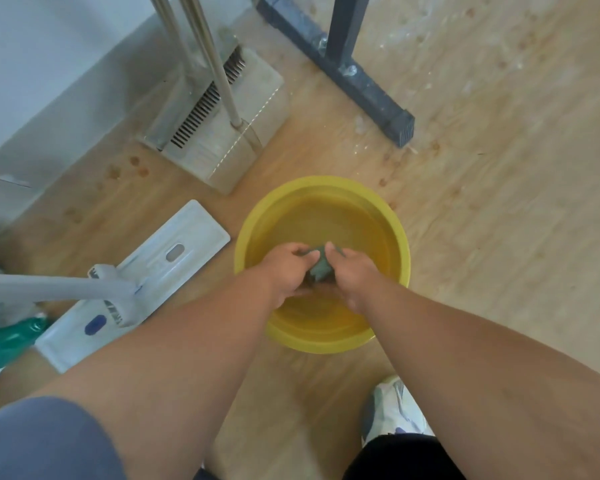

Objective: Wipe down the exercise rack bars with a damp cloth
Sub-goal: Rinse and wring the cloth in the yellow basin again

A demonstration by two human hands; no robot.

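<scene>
A yellow basin (395, 233) of water stands on the wooden floor in front of me. Over its near half, a wadded grey-green cloth (320, 266) is squeezed between both hands. My left hand (288, 268) grips the cloth from the left and my right hand (352, 271) grips it from the right, thumbs on top. Most of the cloth is hidden inside the fists. The dark base bar of the exercise rack (347, 69) lies on the floor at the top, with an upright post (343, 22) rising from it.
A white flat mop head (160, 268) with its grey handle (49, 284) lies left of the basin. A beige dustpan and broom set (222, 126) stands behind it by the wall. A green bottle (11, 336) lies at far left. My shoe (392, 410) is below the basin.
</scene>
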